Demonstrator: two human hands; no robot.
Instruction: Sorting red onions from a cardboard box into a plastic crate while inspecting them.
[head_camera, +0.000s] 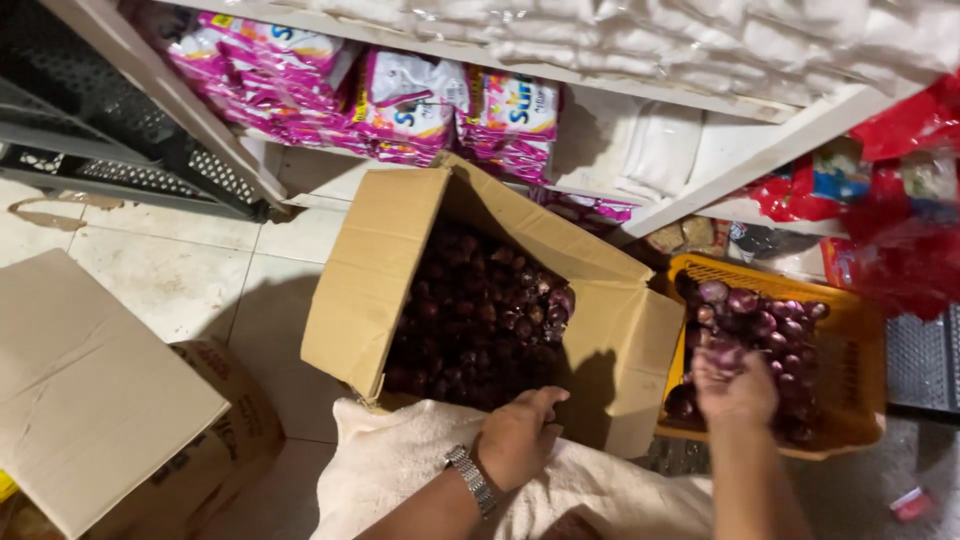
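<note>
My left hand rests on the near edge of a big cardboard box. The fingers curl loosely over the edge, and I am not holding anything with it. A shiny metal watch sits on that wrist. The box is brown and smooth, with its flaps standing open, and it is full of small round red onions with dark, shiny skins.

My right hand is over an orange plastic basket just beside the box. It is cupped around a few onions (I cannot tell how many). The basket has little holes in its walls and holds more purple onions.

A soft, pale cloth sack lies under my left arm, touching the box. Another cardboard box sits on the tiled floor to my left. Crinkly pink packets are stacked on a white shelf behind.
</note>
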